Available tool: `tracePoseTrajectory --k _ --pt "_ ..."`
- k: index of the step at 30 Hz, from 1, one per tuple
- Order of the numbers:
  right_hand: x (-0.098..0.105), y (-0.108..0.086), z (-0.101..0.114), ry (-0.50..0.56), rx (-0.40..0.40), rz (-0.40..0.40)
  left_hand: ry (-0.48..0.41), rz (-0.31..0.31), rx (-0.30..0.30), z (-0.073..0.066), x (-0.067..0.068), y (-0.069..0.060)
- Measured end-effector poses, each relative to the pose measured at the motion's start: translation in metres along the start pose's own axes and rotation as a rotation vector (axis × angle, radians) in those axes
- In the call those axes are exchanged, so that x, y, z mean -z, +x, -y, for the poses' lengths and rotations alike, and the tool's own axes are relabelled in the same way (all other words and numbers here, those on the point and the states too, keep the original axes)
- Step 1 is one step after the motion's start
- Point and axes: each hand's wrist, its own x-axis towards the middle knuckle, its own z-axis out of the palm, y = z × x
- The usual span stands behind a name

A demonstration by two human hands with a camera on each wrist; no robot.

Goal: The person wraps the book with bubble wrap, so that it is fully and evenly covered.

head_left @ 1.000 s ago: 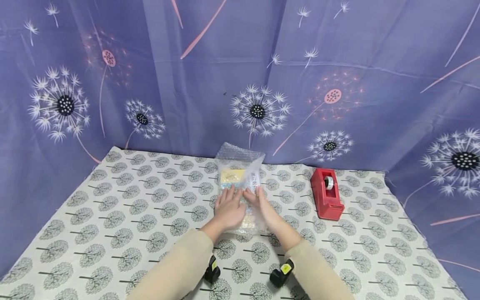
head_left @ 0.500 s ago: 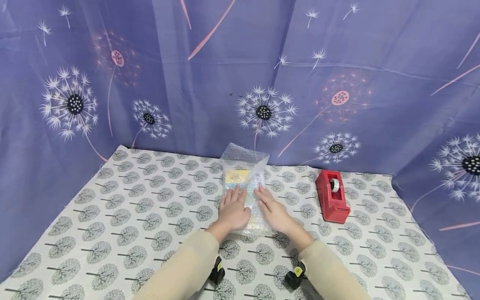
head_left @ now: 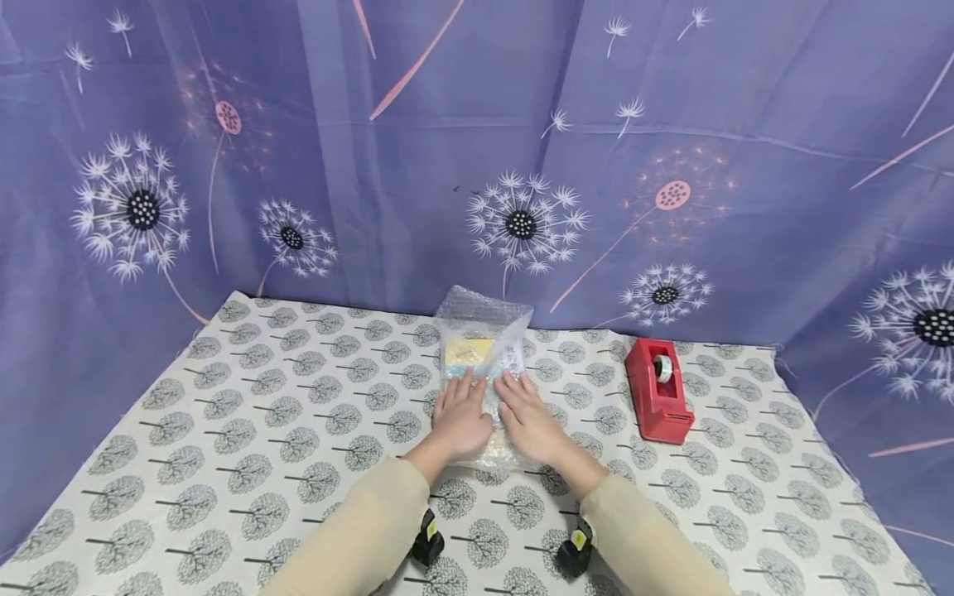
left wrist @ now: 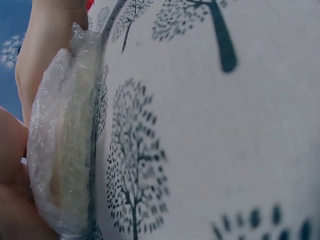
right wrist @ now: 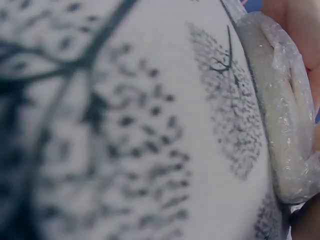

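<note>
A flat, book-like package in clear bubble wrap (head_left: 483, 310) lies on the table, its far end of loose wrap reaching toward the curtain. Yellow and blue print and some dark characters show through. My left hand (head_left: 460, 420) rests on its left half with straight fingers. Beside it, my right hand (head_left: 531, 420) lies on the right half, fingers extended. In the left wrist view the package (left wrist: 75, 135) appears edge-on, with crinkled plastic along its side. The right wrist view also shows the wrapped edge (right wrist: 282, 115), next to part of a hand. The near middle is partly covered by my hands.
A red tape dispenser (head_left: 659, 393) with a roll of tape stands to the right of the package. The table is covered by a white cloth (head_left: 298, 414) with tree prints. Behind it hangs a purple dandelion curtain (head_left: 417, 165).
My right hand has gone from tilted on its edge close to the left hand to lying flatter on the package's right side. The left hand stays on the left half.
</note>
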Motion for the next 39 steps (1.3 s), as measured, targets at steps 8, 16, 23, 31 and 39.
tracePoseTrajectory --k 8,16,23,31,39 --pt "0.011 0.012 -0.006 0.078 0.016 0.080 0.052 0.000 0.004 -0.002 -0.001 0.001" --pt "0.022 0.021 -0.009 0.064 -0.003 0.133 0.098 0.042 0.010 -0.004 -0.002 -0.002" --pt "0.031 0.036 -0.009 0.040 -0.028 0.156 0.107 0.058 0.004 -0.004 -0.003 -0.008" --pt "0.030 0.051 -0.010 -0.065 -0.054 0.198 0.079 0.052 -0.014 -0.004 -0.004 -0.013" --pt "0.022 0.056 -0.009 -0.201 -0.065 0.223 0.125 0.052 -0.007 -0.002 -0.005 -0.009"
